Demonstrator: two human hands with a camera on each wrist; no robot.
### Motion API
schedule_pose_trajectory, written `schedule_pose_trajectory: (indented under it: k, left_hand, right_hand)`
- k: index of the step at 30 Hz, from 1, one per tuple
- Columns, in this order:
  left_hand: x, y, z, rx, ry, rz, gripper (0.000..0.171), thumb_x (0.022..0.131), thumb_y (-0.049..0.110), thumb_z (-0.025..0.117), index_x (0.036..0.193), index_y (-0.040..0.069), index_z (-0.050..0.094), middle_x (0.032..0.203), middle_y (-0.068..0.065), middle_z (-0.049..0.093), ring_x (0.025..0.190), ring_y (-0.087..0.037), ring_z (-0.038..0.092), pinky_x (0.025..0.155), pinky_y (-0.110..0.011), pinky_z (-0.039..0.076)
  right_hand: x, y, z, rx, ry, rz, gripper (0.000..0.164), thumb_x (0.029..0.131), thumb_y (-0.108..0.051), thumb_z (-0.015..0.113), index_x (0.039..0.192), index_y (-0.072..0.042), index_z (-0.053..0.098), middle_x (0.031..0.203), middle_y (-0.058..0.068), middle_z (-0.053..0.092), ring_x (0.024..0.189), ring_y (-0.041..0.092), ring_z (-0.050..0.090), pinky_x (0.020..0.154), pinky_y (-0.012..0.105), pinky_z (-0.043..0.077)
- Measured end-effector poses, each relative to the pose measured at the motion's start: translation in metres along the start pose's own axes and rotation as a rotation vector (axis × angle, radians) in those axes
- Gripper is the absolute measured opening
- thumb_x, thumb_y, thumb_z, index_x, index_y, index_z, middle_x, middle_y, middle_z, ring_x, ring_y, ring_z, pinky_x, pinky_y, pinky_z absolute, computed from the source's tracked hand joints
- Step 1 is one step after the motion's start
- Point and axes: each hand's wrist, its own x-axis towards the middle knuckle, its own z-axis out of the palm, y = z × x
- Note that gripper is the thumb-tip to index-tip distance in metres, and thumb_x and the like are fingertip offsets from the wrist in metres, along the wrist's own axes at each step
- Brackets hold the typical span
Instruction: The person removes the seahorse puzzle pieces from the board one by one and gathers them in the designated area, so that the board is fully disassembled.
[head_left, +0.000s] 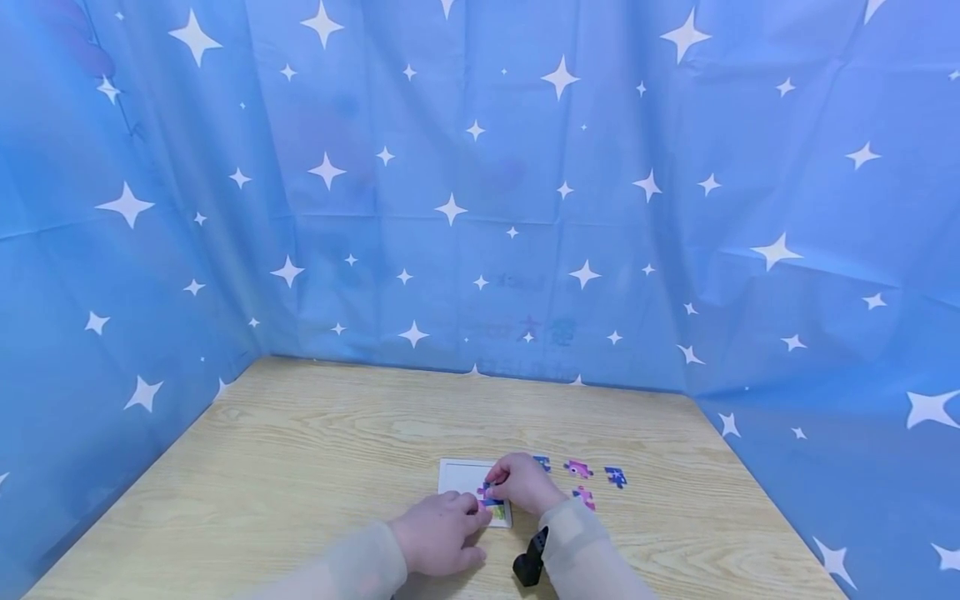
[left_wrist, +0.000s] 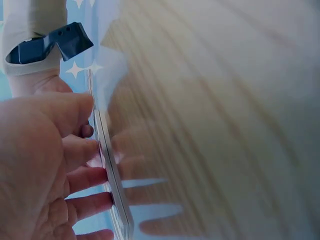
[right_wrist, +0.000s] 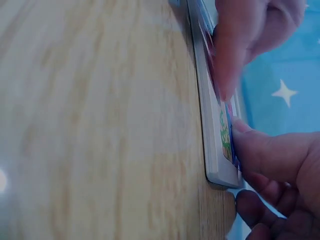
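Note:
A white puzzle tray (head_left: 457,473) lies on the table in front of me, with colourful pieces at its near right corner. My right hand (head_left: 522,483) reaches over the tray's right side and pinches a pink-and-blue puzzle piece (head_left: 485,488) between thumb and index finger. In the right wrist view, the thumb is at a blue piece beside a green-patterned piece (right_wrist: 224,134). My left hand (head_left: 438,533) rests at the tray's near edge, its fingers extended, fingertips on the pieces there. The left wrist view shows those fingers along the tray's side (left_wrist: 112,175).
Right of the tray lie loose puzzle pieces: a pink one (head_left: 578,469), a dark blue one (head_left: 616,477), and others partly behind the right hand and wrist. A black wrist camera (head_left: 531,560) sits on the right sleeve. A starry blue curtain (head_left: 480,250) surrounds the wooden table (head_left: 337,450).

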Motion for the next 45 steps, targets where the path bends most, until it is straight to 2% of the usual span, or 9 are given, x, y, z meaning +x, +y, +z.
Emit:
schedule_pose_trajectory:
  k: [5,12,19,24,30,39,45]
  left_hand:
    - [0.0029,0.0011,-0.0004,0.017,-0.015,-0.008,0.054,0.092,0.053,0.053,0.135,0.02,0.058,0.11,0.006,0.055,0.093,-0.007,0.05,0.087,-0.022,0.046]
    - [0.0038,0.0019,0.0006,-0.033,-0.027,-0.046,0.053,0.091,0.05,0.056,0.135,0.022,0.058,0.105,0.008,0.053,0.087,-0.005,0.045,0.076,-0.02,0.046]
    - [0.0062,0.0043,0.0003,-0.01,-0.044,-0.07,0.053,0.09,0.051,0.056,0.135,0.023,0.059,0.099,0.009,0.05,0.082,-0.006,0.042,0.068,-0.021,0.044]
    - [0.0068,0.0065,-0.0016,-0.027,-0.053,-0.085,0.053,0.089,0.049,0.057,0.135,0.022,0.059,0.094,0.01,0.046,0.078,-0.007,0.039,0.063,-0.02,0.041]
    - [0.0063,0.0073,-0.0031,-0.04,-0.052,-0.097,0.053,0.088,0.048,0.058,0.134,0.022,0.059,0.097,0.009,0.048,0.08,-0.007,0.04,0.065,-0.021,0.043]
    - [0.0081,0.0078,-0.0042,-0.075,-0.096,-0.117,0.052,0.089,0.047,0.057,0.135,0.023,0.058,0.106,0.007,0.051,0.085,-0.007,0.042,0.072,-0.023,0.048]
    - [0.0088,0.0066,-0.0027,-0.081,-0.099,-0.121,0.053,0.089,0.047,0.057,0.135,0.023,0.058,0.106,0.007,0.051,0.085,-0.007,0.042,0.075,-0.023,0.048]
  right_hand:
    - [0.0008,0.0006,0.0007,0.008,-0.002,0.006,0.008,0.081,-0.007,0.076,0.084,-0.01,0.07,0.078,-0.001,0.059,0.075,0.016,0.054,0.071,0.035,0.047]
    - [0.001,0.0015,-0.0002,-0.021,-0.01,-0.009,0.007,0.081,-0.007,0.075,0.084,-0.01,0.069,0.079,-0.002,0.06,0.075,0.016,0.054,0.072,0.036,0.048]
    - [0.0003,-0.0015,-0.0008,-0.01,-0.017,0.0,0.008,0.082,-0.006,0.075,0.083,-0.008,0.068,0.078,-0.002,0.059,0.075,0.016,0.054,0.072,0.035,0.048]
    - [0.0004,-0.0024,-0.0002,-0.006,-0.02,0.01,0.008,0.082,-0.006,0.074,0.084,-0.008,0.067,0.078,-0.001,0.059,0.075,0.016,0.053,0.071,0.034,0.047]
    - [0.0012,-0.0015,0.001,0.006,-0.023,0.026,0.01,0.083,-0.007,0.074,0.085,-0.008,0.064,0.08,0.0,0.057,0.076,0.017,0.052,0.071,0.034,0.046]
    - [-0.0004,-0.0007,0.0016,0.041,-0.008,0.026,0.012,0.083,-0.007,0.074,0.088,-0.007,0.064,0.08,0.001,0.056,0.074,0.017,0.051,0.067,0.031,0.044]
    - [-0.0007,-0.0008,0.0016,0.046,-0.002,0.044,0.009,0.084,-0.008,0.074,0.088,-0.009,0.067,0.081,0.001,0.058,0.076,0.017,0.053,0.072,0.034,0.046]
